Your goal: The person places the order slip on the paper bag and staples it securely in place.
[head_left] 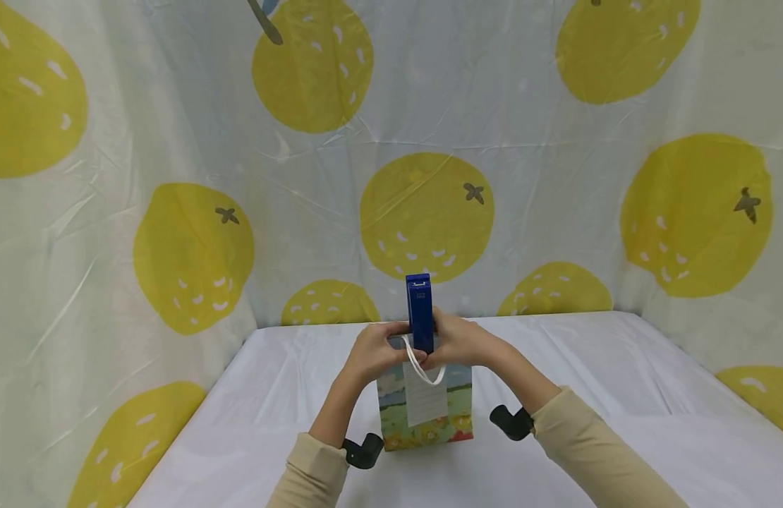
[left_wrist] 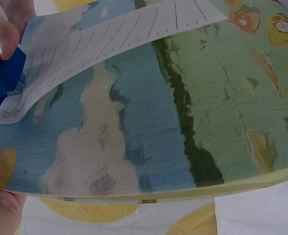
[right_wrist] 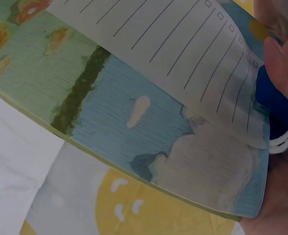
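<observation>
A blue stapler (head_left: 420, 310) stands upright at the top edge of a paper gift bag (head_left: 391, 430) printed with a painted landscape. My left hand (head_left: 375, 353) grips the stapler's lower part from the left, and my right hand (head_left: 461, 342) grips it from the right. In the left wrist view, thumbs press on the stapler (left_wrist: 9, 76). A white lined sheet with small checkboxes (right_wrist: 183, 54) lies against the bag's front, its upper end at the stapler's jaws. One white cord handle (head_left: 432, 377) loops down over the sheet. Fingers behind the bag are largely hidden.
The bag stands on a white-covered table (head_left: 556, 437). Behind and beside it hangs a pale curtain (head_left: 525, 176) with yellow fruit prints. Dark wrist-camera mounts (head_left: 512, 423) stick out from both forearms near the bag.
</observation>
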A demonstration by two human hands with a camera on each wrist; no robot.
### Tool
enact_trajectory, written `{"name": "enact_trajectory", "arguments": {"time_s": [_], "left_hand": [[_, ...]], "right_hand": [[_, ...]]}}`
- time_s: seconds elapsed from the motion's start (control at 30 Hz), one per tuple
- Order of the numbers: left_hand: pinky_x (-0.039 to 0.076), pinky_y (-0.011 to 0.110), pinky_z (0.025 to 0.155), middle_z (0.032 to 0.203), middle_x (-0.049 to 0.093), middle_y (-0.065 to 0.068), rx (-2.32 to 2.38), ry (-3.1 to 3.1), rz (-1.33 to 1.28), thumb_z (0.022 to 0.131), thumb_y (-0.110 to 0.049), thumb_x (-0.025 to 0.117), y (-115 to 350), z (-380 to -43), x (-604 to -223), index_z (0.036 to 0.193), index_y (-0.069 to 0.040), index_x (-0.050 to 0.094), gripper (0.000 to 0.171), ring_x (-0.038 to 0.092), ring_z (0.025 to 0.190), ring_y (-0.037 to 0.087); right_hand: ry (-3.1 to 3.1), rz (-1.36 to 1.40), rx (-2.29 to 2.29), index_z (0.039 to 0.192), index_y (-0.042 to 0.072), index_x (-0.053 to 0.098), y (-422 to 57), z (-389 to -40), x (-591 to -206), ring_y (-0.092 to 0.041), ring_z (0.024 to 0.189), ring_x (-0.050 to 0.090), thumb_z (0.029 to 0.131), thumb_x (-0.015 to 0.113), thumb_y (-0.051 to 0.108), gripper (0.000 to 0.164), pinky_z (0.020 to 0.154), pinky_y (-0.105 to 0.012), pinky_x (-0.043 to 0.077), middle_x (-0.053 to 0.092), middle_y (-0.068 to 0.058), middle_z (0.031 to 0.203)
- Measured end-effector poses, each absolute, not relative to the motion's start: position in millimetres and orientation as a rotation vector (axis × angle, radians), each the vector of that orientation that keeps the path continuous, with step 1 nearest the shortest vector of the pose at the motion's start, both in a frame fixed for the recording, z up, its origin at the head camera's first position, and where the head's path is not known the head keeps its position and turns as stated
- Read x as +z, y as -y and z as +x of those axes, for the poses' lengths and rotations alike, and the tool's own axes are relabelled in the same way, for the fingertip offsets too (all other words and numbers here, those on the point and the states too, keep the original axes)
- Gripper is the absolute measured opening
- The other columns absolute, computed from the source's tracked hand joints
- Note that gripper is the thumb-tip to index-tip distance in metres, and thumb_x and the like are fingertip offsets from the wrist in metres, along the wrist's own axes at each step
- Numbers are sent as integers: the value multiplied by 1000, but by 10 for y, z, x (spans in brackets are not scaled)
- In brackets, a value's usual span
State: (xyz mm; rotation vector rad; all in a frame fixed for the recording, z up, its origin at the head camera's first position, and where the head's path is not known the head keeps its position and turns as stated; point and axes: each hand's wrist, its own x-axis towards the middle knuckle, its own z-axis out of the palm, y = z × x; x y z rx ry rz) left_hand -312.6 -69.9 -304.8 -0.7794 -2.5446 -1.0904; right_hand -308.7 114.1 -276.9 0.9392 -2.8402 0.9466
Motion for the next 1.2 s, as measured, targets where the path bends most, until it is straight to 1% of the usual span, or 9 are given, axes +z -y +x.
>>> {"name": "enact_trajectory", "arguments": {"time_s": [0.1, 0.33, 0.43, 0.67, 0.8, 0.93, 1.03, 1.2], "left_hand": [[47, 41, 85, 107, 68, 5, -1010, 2558, -745, 71, -39, 74, 692, -3108, -3046, 110, -12, 66, 48, 62, 102, 23], [47, 43, 82, 108, 68, 3, -840, 2571, -695, 71, -42, 71, 667, -3078, -3010, 113, -17, 65, 49, 62, 100, 24], [47, 42, 82, 108, 68, 3, -802, 2568, -703, 72, -41, 70, 659, -3076, -3002, 115, -16, 64, 50, 62, 100, 24], [47, 41, 85, 108, 67, 6, -836, 2576, -734, 74, -37, 71, 651, -3075, -3000, 116, -11, 62, 50, 62, 101, 23], [47, 40, 84, 107, 68, 6, -865, 2558, -762, 75, -35, 71, 645, -3078, -3004, 113, -10, 62, 46, 62, 100, 24], [48, 40, 83, 106, 68, 6, -871, 2545, -775, 76, -33, 70, 642, -3083, -3012, 111, -10, 63, 43, 62, 99, 23], [48, 40, 84, 106, 68, 6, -874, 2544, -770, 76, -33, 71, 642, -3083, -3017, 112, -11, 63, 44, 63, 99, 23], [47, 40, 85, 107, 68, 7, -898, 2538, -772, 76, -34, 71, 641, -3095, -3029, 115, -10, 62, 47, 62, 100, 24]], "right_hand": [[2810, 891, 941, 122, 4, 42, -1129, -3095, -2808, -27, 102, 60, 66, 76, 18, 68, 84, -44, 48, 63, -14, 112], [2735, 841, 940, 117, 4, 48, -1108, -3100, -2847, -23, 92, 63, 64, 77, 17, 61, 78, -40, 50, 66, -11, 102], [2726, 813, 923, 116, 3, 49, -1109, -3098, -2841, -22, 89, 63, 64, 77, 16, 61, 75, -39, 50, 67, -11, 100], [2732, 764, 928, 116, 4, 50, -1104, -3080, -2841, -20, 86, 63, 64, 77, 19, 61, 74, -38, 50, 67, -9, 98], [2718, 767, 920, 115, 3, 51, -1097, -3073, -2836, -20, 84, 64, 64, 77, 19, 60, 72, -36, 50, 67, -9, 95], [2716, 762, 945, 118, 2, 50, -1083, -3067, -2831, -21, 84, 64, 65, 76, 17, 61, 73, -37, 51, 68, -11, 97], [2726, 748, 963, 119, 1, 50, -1074, -3065, -2836, -22, 86, 64, 64, 76, 15, 62, 74, -37, 51, 67, -12, 99], [2717, 740, 955, 116, 2, 51, -1066, -3065, -2840, -20, 83, 64, 64, 76, 16, 60, 72, -36, 51, 68, -10, 96]]}}
